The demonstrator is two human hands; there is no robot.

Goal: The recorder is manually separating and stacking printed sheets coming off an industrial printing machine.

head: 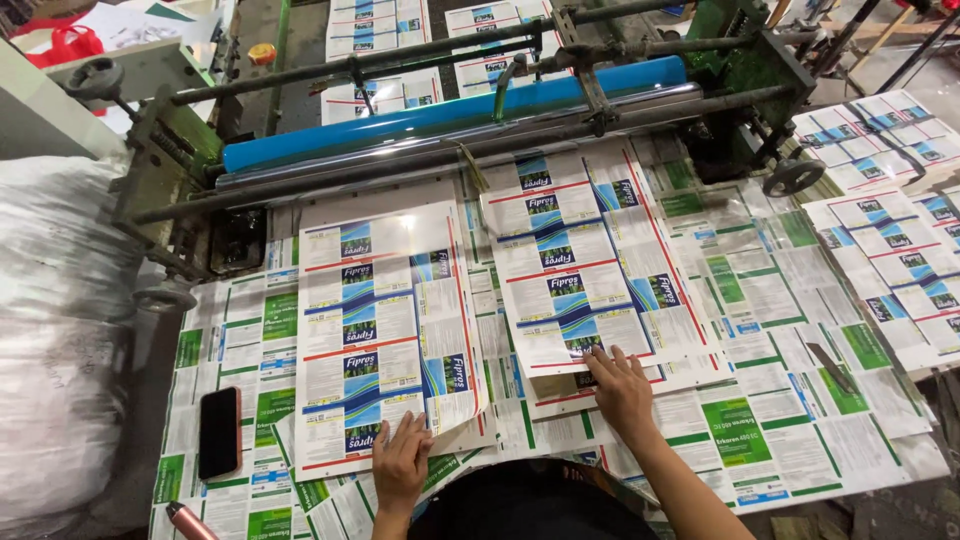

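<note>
Phone (219, 432) lies at the table's left edge. Left hand (400, 462) presses, fingers flat, on the left stack of printed sheets (385, 330); right hand (620, 388) rests, fingers spread, on the right stack (590, 260) below the blue roller (450, 112).

Left stack of sheets (385, 335): we see white panels with blue and green wave bands, edged by thin red lines.
Right stack of sheets (590, 265): we see the same white, blue, green and red print.
Surface (770, 420): we see white sheets with bright green blocks.
Roller (450, 112): we see plain bright blue.
Phone (219, 432): we see black, orange-red rim.
</note>
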